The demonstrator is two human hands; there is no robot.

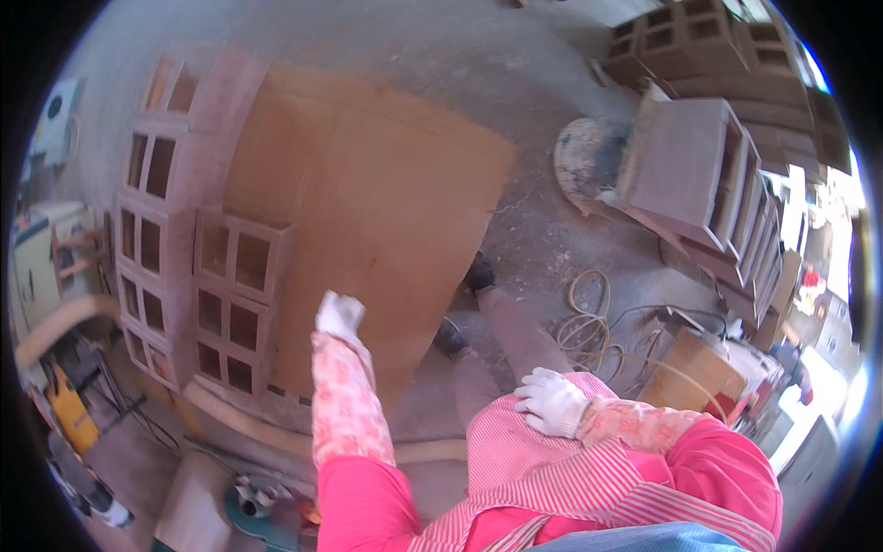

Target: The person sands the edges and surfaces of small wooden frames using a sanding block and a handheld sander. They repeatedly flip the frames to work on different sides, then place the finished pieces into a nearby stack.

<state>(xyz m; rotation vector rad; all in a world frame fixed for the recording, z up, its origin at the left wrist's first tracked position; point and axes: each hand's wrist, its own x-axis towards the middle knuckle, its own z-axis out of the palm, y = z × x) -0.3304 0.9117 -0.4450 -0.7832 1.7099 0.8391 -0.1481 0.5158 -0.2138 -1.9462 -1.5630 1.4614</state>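
My left hand (339, 314), in a white work glove, reaches out over a large brown sheet (386, 200) of board or cardboard. Its fingers look curled, but I cannot see whether anything is in them. To its left, pale wooden box units (234, 293) with paired rectangular openings stand in a stack. A longer row of similar units (181, 207) runs behind them. My right hand (552, 402), also in a white glove, lies against the pink striped apron (517, 441) with its fingers somewhat spread and nothing visible in it.
A beige corrugated hose (248, 428) runs along the floor below the units. Coiled cable (586, 324) lies at my right, near a wooden box (690, 376). Grey cabinet pieces (679, 162) stand on a round, paint-stained base (586, 159). More box units (690, 41) are stacked beyond.
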